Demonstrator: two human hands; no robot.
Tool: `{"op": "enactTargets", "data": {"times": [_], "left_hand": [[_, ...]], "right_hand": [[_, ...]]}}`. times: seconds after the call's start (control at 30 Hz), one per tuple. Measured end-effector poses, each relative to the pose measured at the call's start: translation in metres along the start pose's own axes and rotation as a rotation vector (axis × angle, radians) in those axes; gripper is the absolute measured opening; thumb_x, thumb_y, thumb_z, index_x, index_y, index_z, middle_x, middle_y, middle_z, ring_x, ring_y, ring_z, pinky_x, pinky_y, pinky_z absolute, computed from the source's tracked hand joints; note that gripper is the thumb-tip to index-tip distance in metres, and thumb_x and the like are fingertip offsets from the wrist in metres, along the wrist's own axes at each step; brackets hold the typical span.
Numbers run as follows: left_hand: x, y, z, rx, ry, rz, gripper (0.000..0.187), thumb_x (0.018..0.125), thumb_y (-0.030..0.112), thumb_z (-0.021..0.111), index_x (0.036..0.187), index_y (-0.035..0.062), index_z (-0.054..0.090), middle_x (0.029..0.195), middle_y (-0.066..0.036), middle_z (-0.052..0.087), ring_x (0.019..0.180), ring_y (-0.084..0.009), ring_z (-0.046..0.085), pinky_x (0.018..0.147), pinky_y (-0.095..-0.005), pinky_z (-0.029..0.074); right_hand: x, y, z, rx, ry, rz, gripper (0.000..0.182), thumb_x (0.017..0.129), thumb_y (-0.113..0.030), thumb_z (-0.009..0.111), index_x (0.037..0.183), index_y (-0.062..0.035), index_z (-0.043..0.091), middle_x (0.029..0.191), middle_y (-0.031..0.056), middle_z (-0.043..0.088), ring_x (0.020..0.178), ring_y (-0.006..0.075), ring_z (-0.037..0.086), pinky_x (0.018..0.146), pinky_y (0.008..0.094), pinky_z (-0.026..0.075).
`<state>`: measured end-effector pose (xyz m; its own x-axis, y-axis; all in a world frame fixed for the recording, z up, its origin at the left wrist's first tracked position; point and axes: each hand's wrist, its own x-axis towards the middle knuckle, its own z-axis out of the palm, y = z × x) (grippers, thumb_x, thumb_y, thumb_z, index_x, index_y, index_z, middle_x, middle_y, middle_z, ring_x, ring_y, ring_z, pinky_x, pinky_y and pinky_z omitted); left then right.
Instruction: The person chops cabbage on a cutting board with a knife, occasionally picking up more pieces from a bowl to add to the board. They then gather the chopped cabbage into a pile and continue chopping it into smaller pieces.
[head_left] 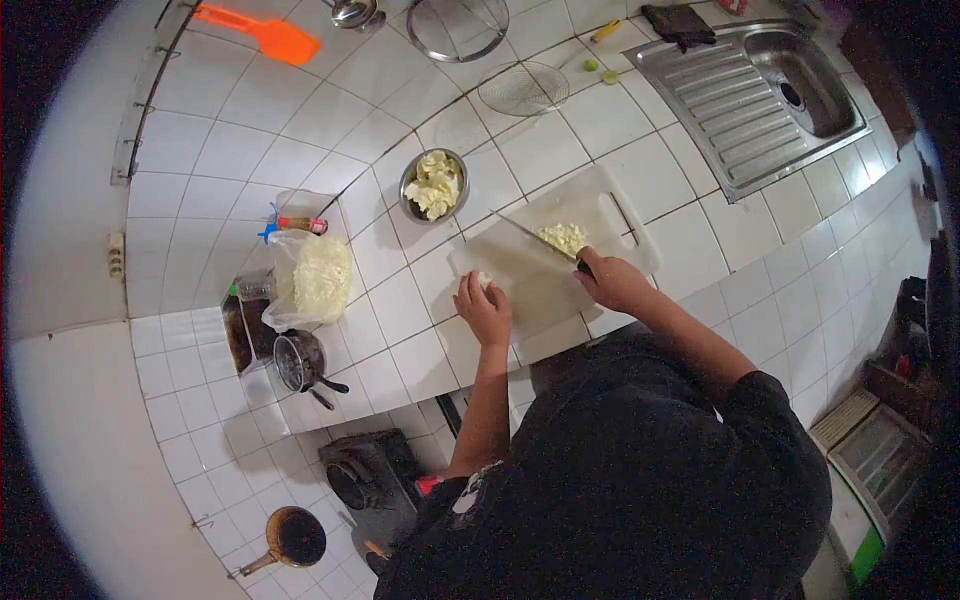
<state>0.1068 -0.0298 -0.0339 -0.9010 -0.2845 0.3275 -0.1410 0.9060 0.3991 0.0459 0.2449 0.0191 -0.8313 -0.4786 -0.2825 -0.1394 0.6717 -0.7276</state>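
Note:
My right hand (618, 283) is closed round the handle of a knife (537, 238), its blade pointing to the upper left over the white cutting board (540, 300). Along the blade's far side lies a small heap of finely chopped pale-yellow bits (563, 236). At the board's left end my left hand (484, 313) has its fingers curled on a small whitish piece (485, 279), mostly hidden by them. Beyond that hand stands a metal bowl (405, 196) with larger pale-yellow, leafy-looking pieces (437, 184).
A plastic bag of pale food (318, 278), a small pot (295, 362) and a red-labelled bottle (302, 224) stand left. A steel sink (760, 90) is at the upper right, with green limes (610, 77) beside it. A black stove (375, 480) sits lower left.

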Motion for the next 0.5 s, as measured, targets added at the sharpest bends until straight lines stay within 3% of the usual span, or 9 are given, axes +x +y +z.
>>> {"op": "enactTargets", "data": {"times": [0.13, 0.2, 0.27, 0.5], "left_hand": [[0.002, -0.001, 0.002, 0.008, 0.006, 0.008, 0.049, 0.089, 0.021, 0.061, 0.133, 0.0045, 0.05, 0.136, -0.017, 0.051, 0.132, -0.0359, 0.043, 0.112, -0.057, 0.025], [0.005, -0.004, 0.001, -0.008, -0.015, 0.002, 0.048, 0.09, 0.023, 0.061, 0.133, 0.0044, 0.05, 0.136, -0.018, 0.051, 0.132, -0.0359, 0.043, 0.113, -0.057, 0.024], [0.009, -0.003, -0.002, -0.074, -0.03, -0.013, 0.05, 0.09, 0.025, 0.06, 0.134, 0.0044, 0.049, 0.136, -0.018, 0.051, 0.133, -0.0359, 0.042, 0.114, -0.0609, 0.02], [0.009, -0.013, 0.008, -0.065, 0.046, -0.043, 0.06, 0.087, 0.021, 0.063, 0.141, 0.0047, 0.041, 0.14, -0.015, 0.048, 0.134, -0.033, 0.043, 0.113, -0.0703, 0.01]], "right_hand": [[-0.004, -0.005, 0.001, -0.042, -0.003, -0.067, 0.037, 0.097, -0.03, 0.051, 0.126, -0.0064, 0.048, 0.091, 0.026, 0.068, 0.086, 0.0462, 0.065, 0.077, 0.0575, 0.049], [-0.008, -0.012, 0.006, -0.011, -0.007, 0.0, 0.039, 0.096, -0.031, 0.052, 0.127, -0.0074, 0.05, 0.091, 0.0261, 0.068, 0.087, 0.0461, 0.065, 0.079, 0.0574, 0.049], [-0.01, -0.02, 0.007, -0.077, -0.074, 0.04, 0.042, 0.096, -0.031, 0.052, 0.132, -0.0098, 0.049, 0.091, 0.0263, 0.068, 0.088, 0.0458, 0.065, 0.079, 0.0568, 0.05], [-0.002, -0.047, 0.023, -0.053, 0.118, 0.092, 0.047, 0.095, -0.027, 0.055, 0.138, -0.0121, 0.046, 0.088, 0.0269, 0.068, 0.085, 0.0464, 0.065, 0.076, 0.0557, 0.051]]}}
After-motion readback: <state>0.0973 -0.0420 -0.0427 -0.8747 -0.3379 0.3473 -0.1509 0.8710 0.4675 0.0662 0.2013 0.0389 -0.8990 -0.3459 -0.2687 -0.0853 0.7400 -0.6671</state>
